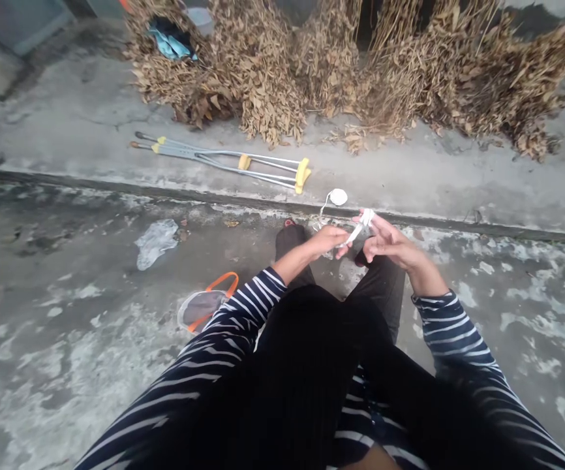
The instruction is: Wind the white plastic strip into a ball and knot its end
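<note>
Grey bag (203,308), strip (356,232) in hands (327,241)

I see crutches (244,162) at eleven o'clock, dried plants (273,78) at twelve, an orange-handled bag (203,307) at eight.

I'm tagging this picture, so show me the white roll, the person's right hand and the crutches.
White roll (338,196): head view, middle of its visible side.
Right hand (393,243): head view, middle of the hand.
Crutches (244,162): head view, on a yellow handgrip.
</note>
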`<state>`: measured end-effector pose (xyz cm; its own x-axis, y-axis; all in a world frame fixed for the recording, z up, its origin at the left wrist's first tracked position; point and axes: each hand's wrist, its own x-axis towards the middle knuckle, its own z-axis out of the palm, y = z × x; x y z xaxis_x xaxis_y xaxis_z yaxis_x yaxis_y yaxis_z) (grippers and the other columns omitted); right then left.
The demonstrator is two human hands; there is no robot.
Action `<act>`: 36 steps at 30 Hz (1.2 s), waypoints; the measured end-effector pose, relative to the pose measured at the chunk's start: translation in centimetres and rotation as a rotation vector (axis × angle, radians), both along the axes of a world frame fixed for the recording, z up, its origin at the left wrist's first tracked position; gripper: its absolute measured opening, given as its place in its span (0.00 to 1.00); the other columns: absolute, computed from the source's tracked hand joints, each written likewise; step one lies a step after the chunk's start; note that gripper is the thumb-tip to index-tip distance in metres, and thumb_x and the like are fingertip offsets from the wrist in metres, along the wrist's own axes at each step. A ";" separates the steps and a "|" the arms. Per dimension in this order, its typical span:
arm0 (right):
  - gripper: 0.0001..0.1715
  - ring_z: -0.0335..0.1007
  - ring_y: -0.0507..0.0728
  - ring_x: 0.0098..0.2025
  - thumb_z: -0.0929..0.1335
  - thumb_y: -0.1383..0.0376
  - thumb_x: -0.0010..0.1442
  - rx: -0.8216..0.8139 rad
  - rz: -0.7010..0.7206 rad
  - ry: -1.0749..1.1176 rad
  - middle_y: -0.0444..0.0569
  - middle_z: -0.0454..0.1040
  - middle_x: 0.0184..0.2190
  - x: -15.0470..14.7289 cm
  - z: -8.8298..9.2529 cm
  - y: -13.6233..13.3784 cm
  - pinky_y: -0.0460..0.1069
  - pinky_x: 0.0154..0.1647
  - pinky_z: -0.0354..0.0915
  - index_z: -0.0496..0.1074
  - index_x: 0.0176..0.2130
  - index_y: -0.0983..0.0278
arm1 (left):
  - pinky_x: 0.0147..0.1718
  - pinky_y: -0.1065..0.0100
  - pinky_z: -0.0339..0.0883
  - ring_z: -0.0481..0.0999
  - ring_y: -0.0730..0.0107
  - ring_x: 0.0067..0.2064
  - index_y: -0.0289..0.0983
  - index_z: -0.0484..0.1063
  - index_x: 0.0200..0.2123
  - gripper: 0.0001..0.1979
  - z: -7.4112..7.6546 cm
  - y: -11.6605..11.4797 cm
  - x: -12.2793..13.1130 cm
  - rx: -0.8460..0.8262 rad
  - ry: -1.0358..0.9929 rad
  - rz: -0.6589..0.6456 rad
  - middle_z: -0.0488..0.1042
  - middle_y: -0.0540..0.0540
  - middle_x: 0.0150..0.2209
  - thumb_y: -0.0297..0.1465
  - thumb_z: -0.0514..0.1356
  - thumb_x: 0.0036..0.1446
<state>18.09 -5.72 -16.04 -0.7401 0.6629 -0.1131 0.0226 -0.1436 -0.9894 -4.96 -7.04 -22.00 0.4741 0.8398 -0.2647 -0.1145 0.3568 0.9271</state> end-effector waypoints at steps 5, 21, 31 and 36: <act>0.47 0.70 0.51 0.27 0.75 0.67 0.54 0.287 -0.047 -0.607 0.52 0.82 0.44 0.7 -2.6 0.1 0.48 0.31 0.70 0.65 0.70 0.61 | 0.32 0.67 0.70 0.65 0.79 0.16 0.32 0.75 0.36 0.27 0.1 -2.6 0.3 -0.060 -0.165 -0.007 0.69 0.55 0.14 0.53 0.69 0.56; 0.55 0.72 0.52 0.26 0.77 0.66 0.51 -0.020 0.037 -0.488 0.42 0.78 0.29 0.3 -5.2 -0.6 0.46 0.29 0.69 0.59 0.72 0.63 | 0.23 0.72 0.62 0.70 0.76 0.17 0.32 0.73 0.30 0.18 -1.5 -2.9 1.2 -0.013 0.017 0.033 0.74 0.49 0.18 0.41 0.64 0.63; 0.18 0.56 0.43 0.18 0.77 0.60 0.56 -0.392 0.181 0.025 0.43 0.74 0.33 0.1 -3.6 -1.8 0.49 0.29 0.72 0.77 0.44 0.65 | 0.29 0.70 0.65 0.72 0.74 0.21 0.32 0.74 0.24 0.24 -2.5 -2.2 -0.3 0.007 -0.021 0.060 0.74 0.47 0.18 0.48 0.69 0.54; 0.29 0.53 0.47 0.22 0.76 0.60 0.51 -0.317 -0.134 0.148 0.47 0.71 0.41 0.6 -2.7 -1.2 0.49 0.24 0.67 0.75 0.53 0.58 | 0.29 0.71 0.63 0.71 0.75 0.22 0.32 0.75 0.27 0.22 -3.8 -2.6 0.5 0.066 0.081 0.068 0.74 0.48 0.19 0.46 0.64 0.61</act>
